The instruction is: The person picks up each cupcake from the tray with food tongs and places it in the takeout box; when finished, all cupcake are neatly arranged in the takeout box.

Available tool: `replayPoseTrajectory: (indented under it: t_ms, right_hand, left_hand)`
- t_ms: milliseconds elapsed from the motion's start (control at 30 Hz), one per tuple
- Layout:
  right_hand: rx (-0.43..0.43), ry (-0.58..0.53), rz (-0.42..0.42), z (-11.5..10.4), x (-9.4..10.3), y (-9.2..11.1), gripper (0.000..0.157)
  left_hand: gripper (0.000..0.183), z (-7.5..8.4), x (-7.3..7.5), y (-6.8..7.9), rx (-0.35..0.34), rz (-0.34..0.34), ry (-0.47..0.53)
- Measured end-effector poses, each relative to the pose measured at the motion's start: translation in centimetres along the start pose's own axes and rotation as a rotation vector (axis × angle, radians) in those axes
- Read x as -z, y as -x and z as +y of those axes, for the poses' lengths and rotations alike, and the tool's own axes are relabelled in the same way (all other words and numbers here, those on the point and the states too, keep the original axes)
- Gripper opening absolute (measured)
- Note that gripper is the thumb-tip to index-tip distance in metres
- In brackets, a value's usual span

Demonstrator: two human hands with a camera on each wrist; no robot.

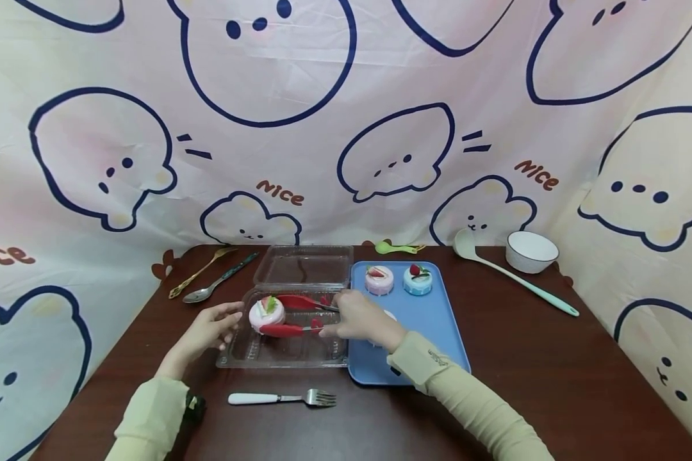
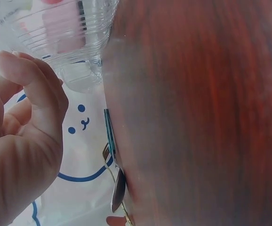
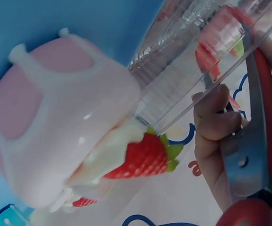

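My right hand (image 1: 362,318) grips a pair of red-and-metal tongs (image 1: 282,330). Their red tips lie on either side of a pink toy cake (image 1: 267,314) with a strawberry and green topping, at the left end of the clear plastic box (image 1: 288,360). The box's lid (image 1: 302,266) is folded back behind it. Beside the box's left edge, my left hand (image 1: 206,330) is held with loosely bent fingers and nothing in them. A strawberry-topped pink cake (image 3: 65,113) looms close in the right wrist view; from the head it is mostly hidden under my right wrist.
On the blue tray (image 1: 446,320) to the right sit a pink cake (image 1: 378,280) and a blue cake (image 1: 418,280). A fork (image 1: 282,398) lies in front, spoons (image 1: 219,278) back left, green utensils (image 1: 398,248) behind. A ladle (image 1: 513,272) and white bowl (image 1: 532,251) are back right.
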State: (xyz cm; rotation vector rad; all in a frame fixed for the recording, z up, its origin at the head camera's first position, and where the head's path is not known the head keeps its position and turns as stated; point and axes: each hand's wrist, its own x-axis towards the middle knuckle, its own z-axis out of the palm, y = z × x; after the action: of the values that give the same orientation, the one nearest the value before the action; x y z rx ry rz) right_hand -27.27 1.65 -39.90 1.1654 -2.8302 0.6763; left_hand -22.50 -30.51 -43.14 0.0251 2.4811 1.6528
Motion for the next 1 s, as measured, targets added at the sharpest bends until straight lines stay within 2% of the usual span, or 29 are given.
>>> replayPoseTrajectory:
  t_ms: [333, 567, 1000]
  right_hand:
    - [0.014, 0.067, 0.013, -0.8, -0.1, -0.5, 0.045]
    - [-0.024, 0.157, -0.008, -1.1, -0.2, -0.4, 0.047]
    - [-0.065, 0.188, -0.030, -1.3, -0.3, -0.1, 0.043]
  left_hand:
    - [0.048, 0.0, 0.3, -0.1, 0.010, 0.001, -0.003]
    - [0.048, 0.0, 0.2, -0.2, 0.025, -0.004, -0.003]
    - [0.048, -0.1, -0.2, -0.1, 0.014, 0.010, -0.003]
